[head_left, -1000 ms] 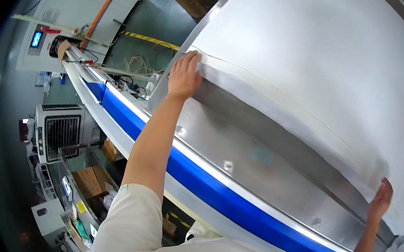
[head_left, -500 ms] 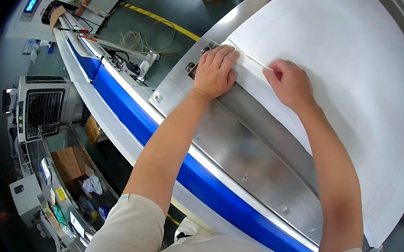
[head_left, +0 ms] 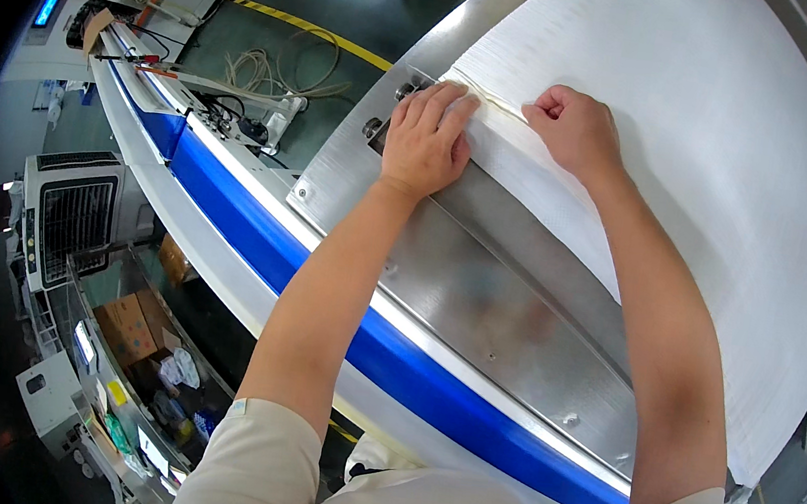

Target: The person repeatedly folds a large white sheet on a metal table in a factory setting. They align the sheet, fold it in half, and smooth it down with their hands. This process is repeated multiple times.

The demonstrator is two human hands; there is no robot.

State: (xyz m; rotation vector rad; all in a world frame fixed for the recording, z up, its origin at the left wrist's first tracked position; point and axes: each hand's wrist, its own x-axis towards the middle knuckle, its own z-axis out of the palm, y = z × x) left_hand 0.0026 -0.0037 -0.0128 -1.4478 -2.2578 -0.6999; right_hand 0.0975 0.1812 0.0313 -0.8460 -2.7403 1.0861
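A wide white sheet [head_left: 721,210], cloth-like, spreads over a brushed metal table [head_left: 464,290]. Its near margin runs along a flat metal bar [head_left: 536,243]. My left hand [head_left: 427,144] presses down with extended fingers on the sheet's left corner and the end of the bar, beside two dark round knobs [head_left: 389,109]. To its right, my right hand [head_left: 577,137] is pinched at a raised cream-coloured fold line [head_left: 492,102] across the sheet. The fingers hide exactly what lies in that pinch.
A long blue and white rail [head_left: 237,216] curves between me and the table. At left stand a white machine with a lit display [head_left: 47,10], an air cooler [head_left: 76,212] and a bench with a cardboard box [head_left: 124,327]. Coiled hose [head_left: 254,73] lies on the floor.
My right hand has moved slightly up and left, and the fold line beside it has lifted and shows more cream edge. My left hand stays pressed at the corner.
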